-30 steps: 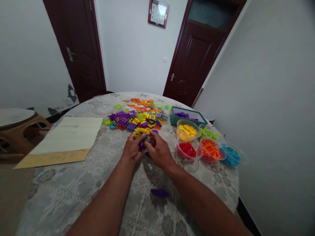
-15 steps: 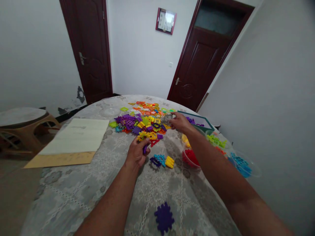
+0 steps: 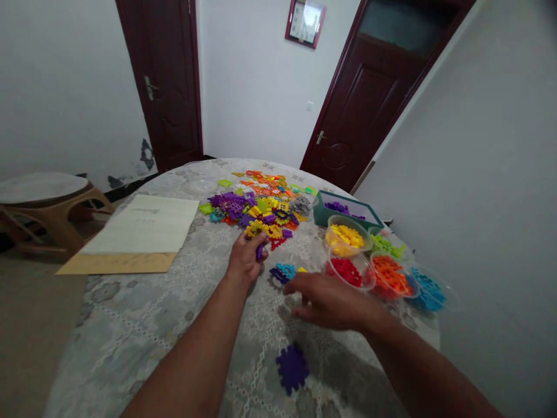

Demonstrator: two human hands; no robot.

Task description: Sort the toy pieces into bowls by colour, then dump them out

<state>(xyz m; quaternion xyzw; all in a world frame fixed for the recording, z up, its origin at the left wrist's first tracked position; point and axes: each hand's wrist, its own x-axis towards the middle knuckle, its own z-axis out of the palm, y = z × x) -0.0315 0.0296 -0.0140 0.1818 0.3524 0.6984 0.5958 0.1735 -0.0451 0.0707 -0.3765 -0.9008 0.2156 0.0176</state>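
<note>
My left hand [image 3: 244, 256] is closed around a purple plastic building piece [image 3: 260, 251] at the near edge of the mixed heap. Yellow gear-shaped pieces [image 3: 256, 229] show just beyond its fingers; whether they touch the hand I cannot tell. With fingers apart and nothing visible in them, my right hand [image 3: 326, 297] hovers over the tablecloth. Close to its fingertips lie a light-blue gear piece [image 3: 286, 270] and a dark purple one [image 3: 278, 276]. A yellow piece [image 3: 301, 269] is mostly hidden behind that hand. Nearer to me, a flat dark purple square piece [image 3: 292, 368] lies alone.
A heap of mixed plastic pieces [image 3: 235, 204] covers the table's middle. To the right stand clear bowls of yellow [image 3: 347, 236], red [image 3: 347, 271], orange [image 3: 390, 274], green and blue pieces, beside a green box [image 3: 321, 213] of purple ones. Paper sheets [image 3: 143, 226] lie left.
My right hand has come back from the grey pieces by the heap toward me, now over the tablecloth near the small gear group. My left hand keeps its hold on the purple piece.
</note>
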